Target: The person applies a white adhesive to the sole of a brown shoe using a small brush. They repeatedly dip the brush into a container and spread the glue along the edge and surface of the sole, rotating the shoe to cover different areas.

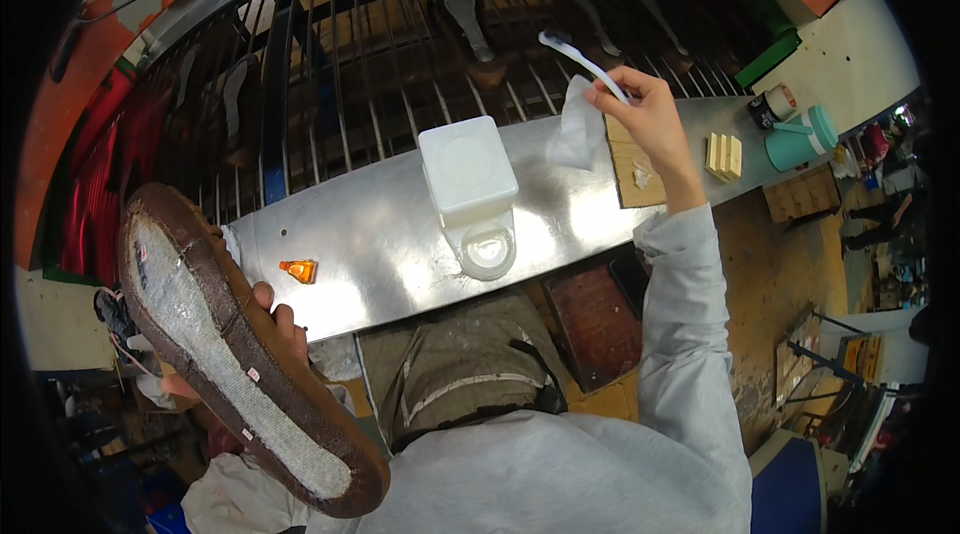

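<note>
On the left, my left hand [288, 322] grips a brown shoe upper [290, 374] by its side. Its underside faces up, with a long whitish, textured strip in the middle and a dark brown border. Only some fingertips show past the shoe's edge; the rest of the hand is hidden. My right hand [650, 119] is raised over the far side of the metal bench, closed around a white-handled brush [585, 62] with a dark head. A thin whitish sheet [576, 129] hangs beside the fingers; whether they hold it I cannot tell.
A white square container [470, 172] with a round dish at its front stands on the metal bench [370, 264]. Around it are an orange bottle [298, 271], cardboard [625, 156], wooden blocks [723, 157] and a teal cup [800, 139]. Beyond, a barred rack [340, 64] carries several shoes.
</note>
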Action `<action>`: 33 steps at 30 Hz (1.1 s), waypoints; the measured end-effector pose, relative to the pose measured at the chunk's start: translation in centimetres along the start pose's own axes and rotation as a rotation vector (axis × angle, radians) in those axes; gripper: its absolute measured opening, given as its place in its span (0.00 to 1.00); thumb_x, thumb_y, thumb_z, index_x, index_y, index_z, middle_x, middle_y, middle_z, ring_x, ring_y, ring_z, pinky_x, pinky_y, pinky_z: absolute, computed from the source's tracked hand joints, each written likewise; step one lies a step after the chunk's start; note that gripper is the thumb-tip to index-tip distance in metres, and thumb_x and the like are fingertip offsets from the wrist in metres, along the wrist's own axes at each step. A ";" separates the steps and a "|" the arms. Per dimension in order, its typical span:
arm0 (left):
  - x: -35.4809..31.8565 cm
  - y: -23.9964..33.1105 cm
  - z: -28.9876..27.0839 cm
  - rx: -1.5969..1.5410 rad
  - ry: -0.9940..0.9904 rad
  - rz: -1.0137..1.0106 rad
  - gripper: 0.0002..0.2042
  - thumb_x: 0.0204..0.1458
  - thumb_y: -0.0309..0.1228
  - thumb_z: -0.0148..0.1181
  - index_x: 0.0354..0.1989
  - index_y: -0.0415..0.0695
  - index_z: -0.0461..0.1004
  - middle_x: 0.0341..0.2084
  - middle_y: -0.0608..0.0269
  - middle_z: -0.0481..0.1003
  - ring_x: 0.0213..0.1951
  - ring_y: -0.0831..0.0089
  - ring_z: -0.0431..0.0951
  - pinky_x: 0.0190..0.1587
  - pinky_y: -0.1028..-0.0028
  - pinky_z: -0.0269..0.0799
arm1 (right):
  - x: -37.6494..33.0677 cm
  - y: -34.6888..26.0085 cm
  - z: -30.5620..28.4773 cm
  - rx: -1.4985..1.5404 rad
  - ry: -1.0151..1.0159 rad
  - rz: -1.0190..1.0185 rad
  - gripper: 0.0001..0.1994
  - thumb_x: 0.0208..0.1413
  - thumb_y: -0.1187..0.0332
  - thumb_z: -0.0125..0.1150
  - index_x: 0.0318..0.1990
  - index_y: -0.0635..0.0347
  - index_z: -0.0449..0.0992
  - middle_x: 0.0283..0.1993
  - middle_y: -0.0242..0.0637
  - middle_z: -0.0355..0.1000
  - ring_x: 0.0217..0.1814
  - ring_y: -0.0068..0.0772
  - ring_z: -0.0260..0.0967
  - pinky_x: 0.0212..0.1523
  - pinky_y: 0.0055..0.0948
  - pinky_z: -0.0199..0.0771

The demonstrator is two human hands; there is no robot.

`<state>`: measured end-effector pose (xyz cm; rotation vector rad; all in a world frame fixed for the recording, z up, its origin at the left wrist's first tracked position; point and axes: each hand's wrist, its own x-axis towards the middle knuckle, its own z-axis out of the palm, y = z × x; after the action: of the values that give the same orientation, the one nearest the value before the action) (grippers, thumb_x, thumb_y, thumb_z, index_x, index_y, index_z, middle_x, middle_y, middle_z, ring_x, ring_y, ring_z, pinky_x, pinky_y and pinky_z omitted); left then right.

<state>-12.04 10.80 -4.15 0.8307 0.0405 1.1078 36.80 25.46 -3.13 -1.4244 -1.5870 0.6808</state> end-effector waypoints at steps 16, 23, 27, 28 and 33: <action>0.0 -0.7 0.9 -0.084 0.055 0.073 0.57 0.44 0.65 0.68 0.76 0.51 0.40 0.65 0.42 0.50 0.59 0.47 0.63 0.53 0.54 0.73 | -3.8 1.8 -2.2 0.190 -0.310 -0.161 0.05 0.46 0.77 0.72 0.33 0.61 0.85 0.42 0.34 0.82 0.42 0.23 0.76 0.45 0.23 0.75; 0.2 -0.6 -1.2 -0.130 -0.066 -0.088 0.57 0.47 0.62 0.67 0.75 0.48 0.37 0.65 0.38 0.48 0.61 0.43 0.63 0.54 0.50 0.77 | -10.8 5.0 0.7 0.248 -0.664 0.232 0.12 0.44 0.76 0.75 0.40 0.65 0.85 0.45 0.37 0.82 0.47 0.24 0.76 0.51 0.26 0.74; 0.4 -1.5 -0.6 -0.163 -0.002 0.051 0.57 0.47 0.61 0.68 0.75 0.47 0.37 0.65 0.37 0.49 0.60 0.43 0.64 0.53 0.49 0.78 | -12.6 6.4 1.1 0.229 -0.622 0.228 0.15 0.46 0.76 0.74 0.44 0.66 0.84 0.47 0.36 0.82 0.44 0.21 0.75 0.47 0.23 0.75; 0.6 -1.5 -0.5 -0.165 -0.006 0.038 0.57 0.47 0.60 0.69 0.75 0.47 0.37 0.64 0.37 0.49 0.60 0.43 0.64 0.53 0.49 0.78 | -12.5 6.6 1.1 0.277 -0.580 0.142 0.13 0.48 0.75 0.74 0.43 0.68 0.83 0.44 0.36 0.82 0.42 0.21 0.75 0.45 0.22 0.76; 0.5 -1.2 -1.1 -0.178 -0.093 -0.039 0.57 0.47 0.59 0.70 0.76 0.50 0.37 0.69 0.50 0.48 0.68 0.47 0.58 0.60 0.49 0.68 | -10.7 7.3 1.8 0.270 -0.106 0.205 0.12 0.51 0.69 0.72 0.40 0.67 0.82 0.37 0.36 0.80 0.39 0.26 0.76 0.43 0.26 0.74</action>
<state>-11.33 11.56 -5.48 0.7176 -0.1178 1.0185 38.44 16.75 -12.80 -1.3768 -1.3773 1.0654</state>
